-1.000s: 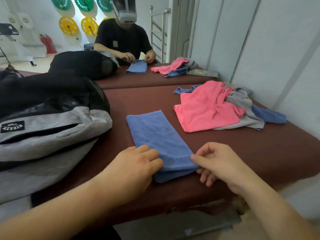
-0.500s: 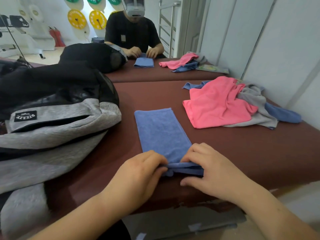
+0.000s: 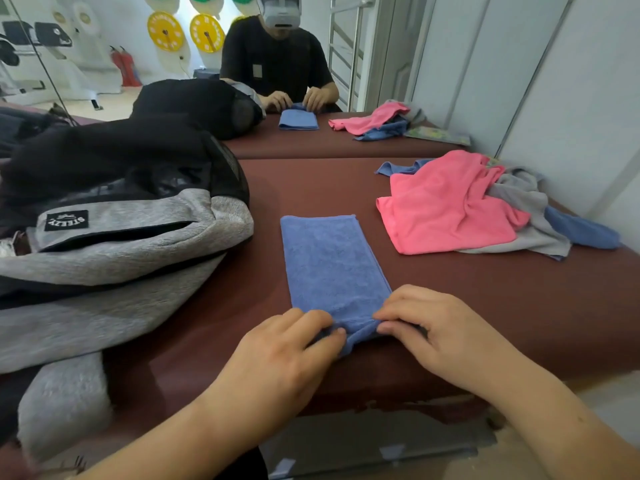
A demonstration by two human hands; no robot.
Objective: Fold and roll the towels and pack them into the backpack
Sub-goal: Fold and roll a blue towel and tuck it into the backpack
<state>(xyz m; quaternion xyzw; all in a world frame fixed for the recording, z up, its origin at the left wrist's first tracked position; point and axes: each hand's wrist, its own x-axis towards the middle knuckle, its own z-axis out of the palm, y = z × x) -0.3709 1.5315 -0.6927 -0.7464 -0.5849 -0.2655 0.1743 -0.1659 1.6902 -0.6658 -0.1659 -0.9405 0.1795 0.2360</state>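
A: Furniture?
B: Maroon padded leatherette table (image 3: 450, 306).
A: Around the table?
B: White panelled wall (image 3: 571, 98) along its right side. Beyond its far edge: steel-tube railing (image 3: 341, 57), yellow round wall discs (image 3: 165, 31), two red fire extinguishers (image 3: 126, 69) far left. Pale floor (image 3: 609, 396) below its near right corner. Soft, even light.

Both forearms (image 3: 180, 427) are bare, and the mirror (image 3: 104, 64) shows a black short-sleeved T-shirt (image 3: 277, 60) and pale grey headset (image 3: 281, 13)

The backpack (image 3: 114, 258) lies at the left edge of the tabletop (image 3: 485, 306), the folded towel (image 3: 329, 261) by the front edge's middle, the towel heap (image 3: 450, 209) near the right edge.
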